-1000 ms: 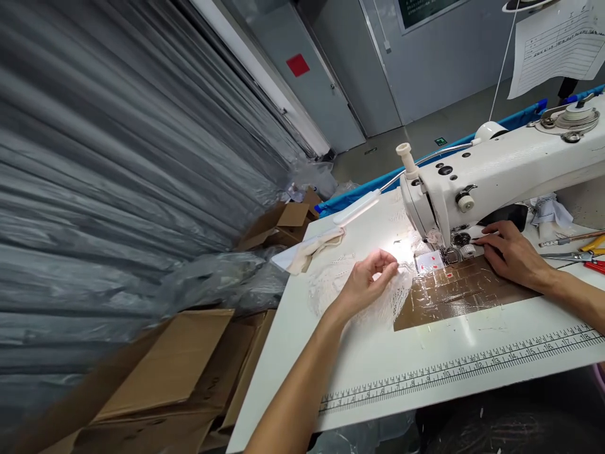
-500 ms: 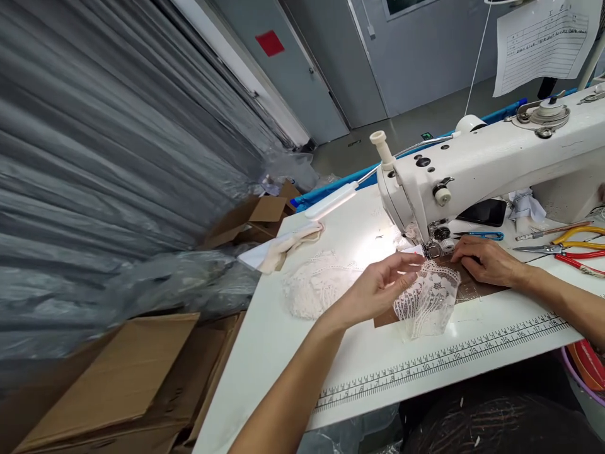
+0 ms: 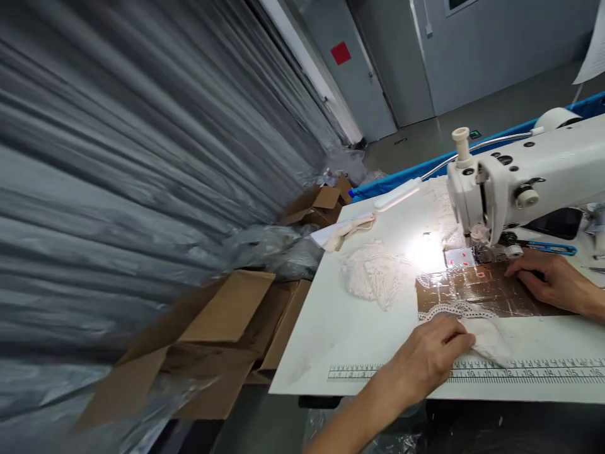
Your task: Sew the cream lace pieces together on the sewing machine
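My left hand (image 3: 437,350) is closed on a piece of white lace (image 3: 486,337) near the table's front edge, and its scalloped border lies over the brown taped plate (image 3: 463,287). My right hand (image 3: 551,280) rests at the plate's right part, fingers curled together; whatever is between them is hidden. Just beyond it lie blue thread snips (image 3: 551,247). The white sewing machine (image 3: 491,195) stands over the plate, its presser foot (image 3: 484,254) to the left of my right hand. A heap of white lace (image 3: 378,274) sits left of the plate.
A lit lamp (image 3: 399,194) leans over the white table (image 3: 321,340), which has a printed ruler (image 3: 529,372) along its front. Folded cloth (image 3: 347,232) hangs over the left edge. Open cardboard boxes (image 3: 227,306) and plastic stand left. A phone (image 3: 558,222) lies behind the snips.
My left hand has drawn the lace away from the presser foot toward the table's front edge, uncovering the brown plate. My right hand stays beside the foot. The view has turned left.
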`<control>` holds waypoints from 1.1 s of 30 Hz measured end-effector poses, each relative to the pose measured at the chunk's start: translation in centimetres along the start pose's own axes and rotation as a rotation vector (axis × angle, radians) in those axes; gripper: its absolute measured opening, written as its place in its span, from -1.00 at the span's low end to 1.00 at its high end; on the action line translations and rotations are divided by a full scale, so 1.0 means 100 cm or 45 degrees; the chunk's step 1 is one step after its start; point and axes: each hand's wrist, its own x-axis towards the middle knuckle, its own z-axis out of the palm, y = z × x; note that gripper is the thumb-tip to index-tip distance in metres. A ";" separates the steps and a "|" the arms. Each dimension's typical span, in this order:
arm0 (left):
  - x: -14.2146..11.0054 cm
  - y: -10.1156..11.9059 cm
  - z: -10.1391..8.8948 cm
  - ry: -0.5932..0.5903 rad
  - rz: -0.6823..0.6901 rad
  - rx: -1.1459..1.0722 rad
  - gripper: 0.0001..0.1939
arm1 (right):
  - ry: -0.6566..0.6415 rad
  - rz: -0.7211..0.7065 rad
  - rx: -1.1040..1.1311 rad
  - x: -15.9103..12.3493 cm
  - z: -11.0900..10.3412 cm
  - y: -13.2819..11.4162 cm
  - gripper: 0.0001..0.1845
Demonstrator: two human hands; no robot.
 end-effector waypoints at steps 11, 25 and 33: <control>-0.042 -0.024 -0.075 -0.192 -0.859 0.166 -0.71 | -0.014 0.049 -0.022 -0.002 0.006 0.006 -0.72; 0.038 -0.083 -0.049 0.069 -0.675 -0.002 -0.76 | -0.060 0.108 -0.032 0.002 0.001 0.001 -0.67; 0.076 -0.032 -0.018 -0.200 -0.109 -0.217 -0.78 | -0.063 0.113 -0.001 0.001 0.003 0.000 -0.67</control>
